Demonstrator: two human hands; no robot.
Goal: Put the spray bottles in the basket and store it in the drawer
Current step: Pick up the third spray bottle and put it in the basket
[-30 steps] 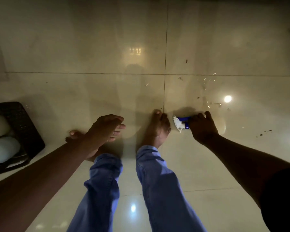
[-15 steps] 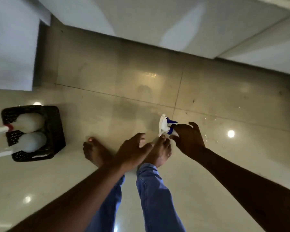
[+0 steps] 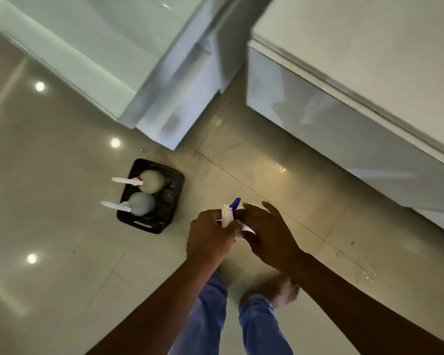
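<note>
A black woven basket (image 3: 176,180) stands on the tiled floor, left of my hands. Two white spray bottles (image 3: 151,181) (image 3: 141,203) are upright in it, their white triggers pointing left. A third spray bottle (image 3: 227,215), with a white and blue trigger head, is held above the floor between my hands. My left hand (image 3: 210,237) is closed around its head. My right hand (image 3: 269,234) lies against it from the right with fingers stretched out. The bottle's body is hidden, so I cannot tell whether the right hand grips it.
Glossy white cabinet fronts rise at the back left (image 3: 100,47) and along the right (image 3: 331,119), with a narrow gap between them. My bare foot (image 3: 282,288) and blue trouser legs are below the hands. Small wet spots (image 3: 369,275) mark the floor at right.
The right hand lifted the bottle off the floor and brought it toward the left hand, which now grips its head. The view swung up, bringing the cabinets and the basket into view.
</note>
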